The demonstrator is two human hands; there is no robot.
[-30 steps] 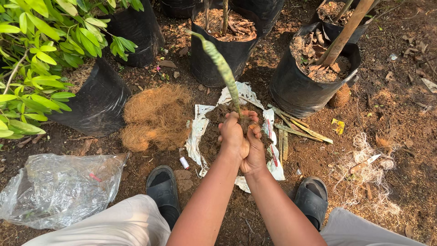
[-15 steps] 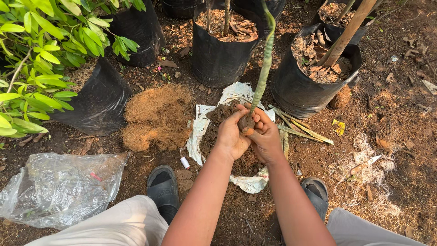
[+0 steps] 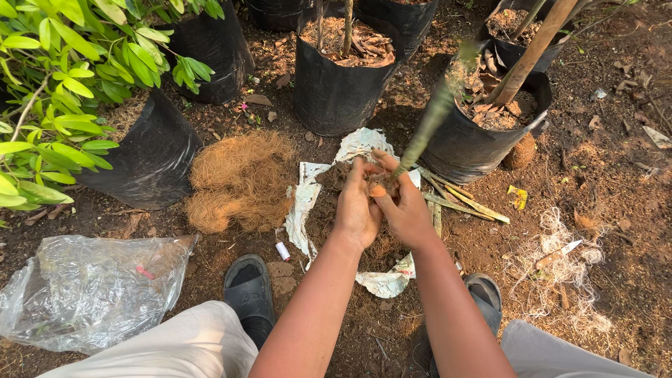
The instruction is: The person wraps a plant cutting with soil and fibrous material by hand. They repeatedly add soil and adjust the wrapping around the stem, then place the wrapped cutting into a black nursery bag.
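- Clear plastic bag: on soil, far L
- Coconut fibre pile: L of white sheet
- Left hand: fingers clamped on soil clump at stem base
- Right hand: fingers closed on same clump
- Green stem: rises up-R from hands, blurred
- Black grow bag: behind stem
- Knife: on white string, R
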